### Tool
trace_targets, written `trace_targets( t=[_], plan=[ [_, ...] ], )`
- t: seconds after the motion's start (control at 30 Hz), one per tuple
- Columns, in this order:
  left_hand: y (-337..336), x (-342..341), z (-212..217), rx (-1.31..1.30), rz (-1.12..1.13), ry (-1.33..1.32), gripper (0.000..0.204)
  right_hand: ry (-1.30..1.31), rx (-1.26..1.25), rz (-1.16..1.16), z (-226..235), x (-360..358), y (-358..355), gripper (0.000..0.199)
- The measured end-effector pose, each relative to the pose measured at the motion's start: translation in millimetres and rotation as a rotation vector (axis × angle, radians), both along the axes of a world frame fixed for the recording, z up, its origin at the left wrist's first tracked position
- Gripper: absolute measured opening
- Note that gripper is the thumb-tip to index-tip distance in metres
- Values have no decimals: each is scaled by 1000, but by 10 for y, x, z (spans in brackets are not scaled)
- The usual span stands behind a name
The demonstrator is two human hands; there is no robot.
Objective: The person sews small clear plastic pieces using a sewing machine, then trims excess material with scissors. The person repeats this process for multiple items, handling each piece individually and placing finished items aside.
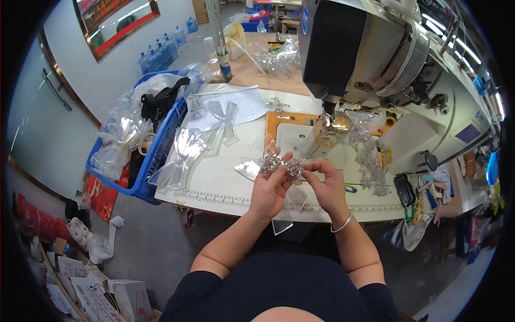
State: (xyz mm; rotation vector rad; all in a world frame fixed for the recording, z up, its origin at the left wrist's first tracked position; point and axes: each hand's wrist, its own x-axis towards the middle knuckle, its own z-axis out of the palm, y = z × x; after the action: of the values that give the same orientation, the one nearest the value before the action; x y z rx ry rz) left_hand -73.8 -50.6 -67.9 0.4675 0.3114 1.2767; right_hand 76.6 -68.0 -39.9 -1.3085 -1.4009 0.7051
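Observation:
A bunched, glittery silver ornament (292, 169) with see-through plastic attached is held between both hands, over the front of the sewing machine table (225, 185). My left hand (271, 192), palm turned up, grips its left part between thumb and fingers. My right hand (328, 188) pinches its right end with thumb and forefinger. Transparent plastic flaps (284, 222) hang below the fingers, past the table edge. Just beyond the hands stands the machine's presser foot (333, 124). To the left lie transparent bow-shaped plastic pieces (185, 153) and a printed sheet (249, 102).
A blue basket (155, 174) of plastic bags and black cloth adjoins the table's left side. The sewing machine head (343, 48) overhangs the back right. More silver trim (370, 166) lies right of the needle. Small tools, including a black clip-like item (404, 190), sit at the right edge.

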Motion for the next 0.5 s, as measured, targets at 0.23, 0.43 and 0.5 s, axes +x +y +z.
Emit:
trace_targets(
  t=[0.23,0.43,0.5],
  plan=[
    [-2,-8,-2,0,-21,38,45,114,-67,49,-3,9,11,13],
    [-5,2,-23,-11,-27,8,45,79,-38,2,-88,7,18,12],
    [-6,6,-16,-41,-20,-3,46,84,-33,-16,-84,-11,4,12]
  ],
)
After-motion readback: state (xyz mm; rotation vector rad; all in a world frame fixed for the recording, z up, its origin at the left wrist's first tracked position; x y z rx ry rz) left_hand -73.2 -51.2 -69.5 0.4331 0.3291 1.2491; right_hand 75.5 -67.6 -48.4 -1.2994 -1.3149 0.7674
